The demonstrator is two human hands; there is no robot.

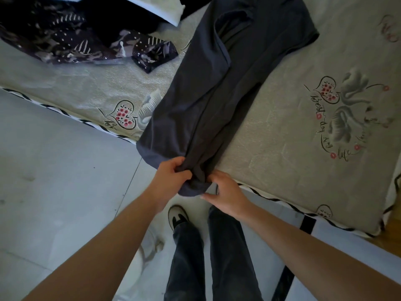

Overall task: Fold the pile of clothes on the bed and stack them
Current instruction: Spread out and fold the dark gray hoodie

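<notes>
While the person stands at the edge of the bed [282,131], both hands hold the near end of a dark grey T-shirt [217,83]. The shirt lies long and narrow across the bed cover, with one side folded in over the middle. Its near end hangs just past the edge of the bed, and its far end, with a short sleeve sticking out to the right, lies flat higher up on the cover.

The left hand [171,174] has its fingers curled round a bunch of the shirt's bottom edge. The right hand [225,192] is just beside it, and its thumb and fingers pinch the same bunched end from the other side. The two hands are almost touching.

The bed cover is pale grey-green, with red flower hearts, grey swans and curly writing on it. A black and white striped band runs along its edge.

At the top left lies a heap of dark patterned clothes [65,35], well apart from the T-shirt. One patterned piece sticks out toward the shirt but does not touch it. Near the heap is a white cloth [165,9].

Below the hands you can see dark trousers [219,257] and one grey and black shoe [178,216] on the pale tiled floor [54,170].
</notes>
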